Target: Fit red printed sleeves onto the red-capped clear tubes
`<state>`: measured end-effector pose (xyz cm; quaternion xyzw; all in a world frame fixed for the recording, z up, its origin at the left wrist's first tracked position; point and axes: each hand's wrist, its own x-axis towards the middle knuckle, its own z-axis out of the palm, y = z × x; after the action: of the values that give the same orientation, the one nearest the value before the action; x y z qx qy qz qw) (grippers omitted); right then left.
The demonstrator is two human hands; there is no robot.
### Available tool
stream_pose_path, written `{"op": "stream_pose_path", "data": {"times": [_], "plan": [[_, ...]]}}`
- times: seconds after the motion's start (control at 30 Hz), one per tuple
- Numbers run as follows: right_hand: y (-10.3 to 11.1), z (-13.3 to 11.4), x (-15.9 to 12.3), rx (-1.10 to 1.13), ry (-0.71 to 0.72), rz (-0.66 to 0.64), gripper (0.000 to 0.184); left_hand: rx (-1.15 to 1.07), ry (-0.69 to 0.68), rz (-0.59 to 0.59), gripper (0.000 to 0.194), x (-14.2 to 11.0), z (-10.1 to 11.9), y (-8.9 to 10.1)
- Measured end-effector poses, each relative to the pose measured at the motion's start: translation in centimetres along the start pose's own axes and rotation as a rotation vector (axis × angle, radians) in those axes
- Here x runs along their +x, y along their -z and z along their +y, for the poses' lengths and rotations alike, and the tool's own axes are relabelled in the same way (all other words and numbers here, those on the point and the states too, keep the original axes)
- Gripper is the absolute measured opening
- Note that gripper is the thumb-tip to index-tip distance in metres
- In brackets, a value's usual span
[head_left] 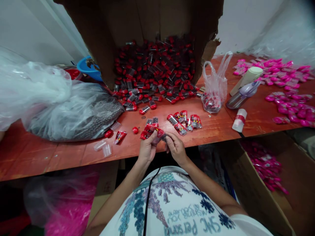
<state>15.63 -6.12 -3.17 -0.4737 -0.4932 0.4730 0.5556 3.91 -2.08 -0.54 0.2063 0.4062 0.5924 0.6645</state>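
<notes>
Near the table's front edge, my left hand [148, 147] is closed on several red printed plastic sleeves [147, 131], with clear, dark-filled ends sticking out beyond them. Fingers of my right hand [177, 149] pinch a small dark, see-through piece beside the sleeves; its exact shape is partly hidden. To the right lie several small containers in red printed sleeves [176, 124]. On the left are a loose red cap [135, 130], a sleeved piece [120, 137] and clear empty tubes [107, 150].
Behind, a cardboard box [157, 19] on its side spills red-capped containers [157, 72]. A bag of dark beads [73, 114] stands left. On the right are a knotted plastic bag [214, 88], a bottle [242, 95], a paper roll [239, 120] and pink pieces [292, 105].
</notes>
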Motion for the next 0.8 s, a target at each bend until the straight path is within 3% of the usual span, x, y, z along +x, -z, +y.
{"op": "stream_pose_path", "data": {"times": [0.27,0.47,0.57,0.8], "plan": [[-0.11,0.14,0.07,0.130,-0.098,-0.010,0.033,0.182,-0.107,-0.089,0.019,-0.43,0.35,-0.14],[-0.10,0.33,-0.01,0.029,-0.007,0.032,0.029,0.272,-0.184,-0.064,0.017,-0.40,0.09,-0.05],[-0.01,0.18,-0.01,0.023,-0.013,0.049,0.028,0.292,-0.161,-0.110,0.017,-0.43,0.04,0.21],[-0.23,-0.52,0.42,0.243,-0.173,0.075,0.026,0.266,-0.081,-0.202,0.023,-0.74,0.05,-0.02]]}}
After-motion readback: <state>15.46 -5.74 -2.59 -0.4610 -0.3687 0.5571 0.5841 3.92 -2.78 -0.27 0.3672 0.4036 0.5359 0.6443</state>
